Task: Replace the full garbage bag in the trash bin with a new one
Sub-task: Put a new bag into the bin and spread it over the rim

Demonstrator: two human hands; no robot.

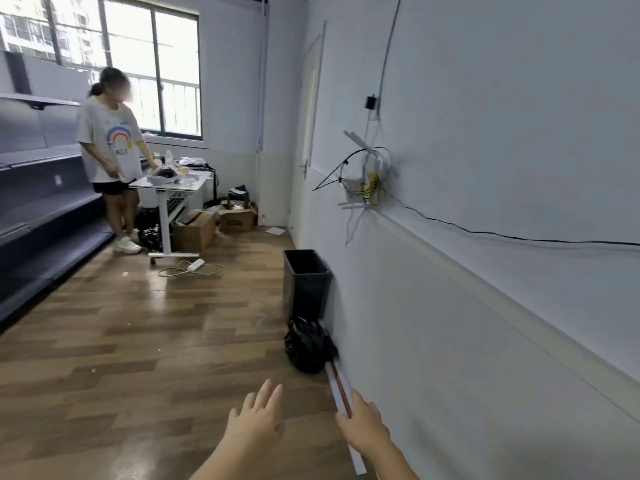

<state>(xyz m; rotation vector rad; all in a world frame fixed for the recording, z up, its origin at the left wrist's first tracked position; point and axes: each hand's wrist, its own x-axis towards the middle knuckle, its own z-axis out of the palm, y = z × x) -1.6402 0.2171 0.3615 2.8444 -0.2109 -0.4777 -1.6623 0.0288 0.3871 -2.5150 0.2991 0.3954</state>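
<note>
A dark rectangular trash bin stands on the wooden floor against the right wall, with no bag visible in it. In front of it a tied, full black garbage bag lies on the floor by the baseboard. My left hand reaches forward over the floor, fingers spread, holding nothing. My right hand is extended near the wall, over a white strip lying along the baseboard; its fingers look loosely apart and it holds nothing I can see. Both hands are short of the bag.
Another person stands at a small white table at the back left, with cardboard boxes and a power strip on the floor. Grey shelving lines the left. Cables and a wall box stick out from the right wall.
</note>
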